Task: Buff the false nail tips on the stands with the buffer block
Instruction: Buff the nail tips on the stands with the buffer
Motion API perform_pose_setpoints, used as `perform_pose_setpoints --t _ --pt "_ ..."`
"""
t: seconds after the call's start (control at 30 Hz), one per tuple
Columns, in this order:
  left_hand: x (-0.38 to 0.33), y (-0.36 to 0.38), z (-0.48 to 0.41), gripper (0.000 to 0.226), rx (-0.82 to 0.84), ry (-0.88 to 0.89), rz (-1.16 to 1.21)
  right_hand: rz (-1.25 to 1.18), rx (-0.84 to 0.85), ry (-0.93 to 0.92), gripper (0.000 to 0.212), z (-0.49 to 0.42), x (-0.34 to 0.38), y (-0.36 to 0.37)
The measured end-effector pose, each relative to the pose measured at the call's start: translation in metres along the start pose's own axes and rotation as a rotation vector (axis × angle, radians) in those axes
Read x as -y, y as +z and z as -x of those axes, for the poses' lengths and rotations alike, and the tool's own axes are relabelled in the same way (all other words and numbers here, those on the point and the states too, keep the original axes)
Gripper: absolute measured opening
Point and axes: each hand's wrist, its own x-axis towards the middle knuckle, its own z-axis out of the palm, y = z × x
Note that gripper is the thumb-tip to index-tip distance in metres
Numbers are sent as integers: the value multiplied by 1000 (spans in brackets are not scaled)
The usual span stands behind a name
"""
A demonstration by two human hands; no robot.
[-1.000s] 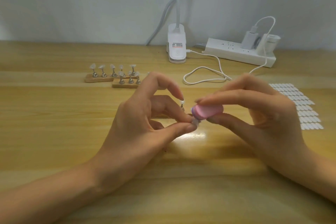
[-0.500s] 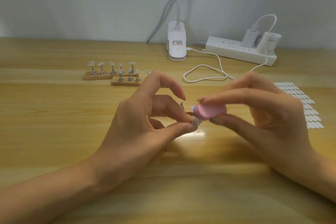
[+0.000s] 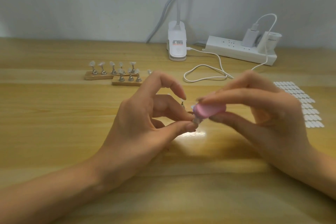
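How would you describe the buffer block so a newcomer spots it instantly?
On the wooden desk, look where the two hands meet at centre. The right hand pinches the buffer block between thumb and fingers, above the small metal stand the left hand pinches. It is the only pink thing; neighbours are white, metal or wood.

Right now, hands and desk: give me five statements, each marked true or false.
1. The right hand holds the pink buffer block. True.
2. The left hand lies flat, holding nothing. False: it pinches a small metal stand just below the block's end.
3. The lamp base stands left of the power strip. True.
4. The sheet of white oval pieces lies at the desk's left. False: it lies at the right, beyond the right hand.
5. Two wooden bases carry stands with tips. True.
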Motion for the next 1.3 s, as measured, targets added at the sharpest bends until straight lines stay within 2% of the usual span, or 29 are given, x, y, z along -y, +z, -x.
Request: perform_pose_setpoints --t 0.1,0.23,0.33,0.47,0.57,0.7,0.83,0.97,1.07,1.2,1.3 --pt "1 0 0 33 8 1 16 22 61 -48 19 1 1 4" --pt "1 -1 0 35 15 -5 11 8 26 -4 22 -1 -1 1" --pt "2 -1 0 33 26 -5 11 28 98 -60 20 0 1 3" --pt "2 0 0 34 19 -11 27 20 21 -14 21 -2 0 1" --pt "1 0 0 31 25 -17 29 24 89 -60 19 0 2 4" --pt "0 -1 0 33 19 -18 38 13 24 -4 21 -2 -3 -1" --pt "0 0 1 32 25 -26 49 13 99 -59 20 -1 0 1" --pt "0 0 -1 33 21 -29 52 -12 58 -12 19 -2 -1 -1" --pt "1 0 0 31 19 -30 45 18 102 -71 20 0 1 3" --pt "0 0 0 33 20 -31 60 -9 15 -2 22 -3 -4 -1" --pt "1 0 0 31 27 -36 39 -4 104 -57 18 0 0 3"
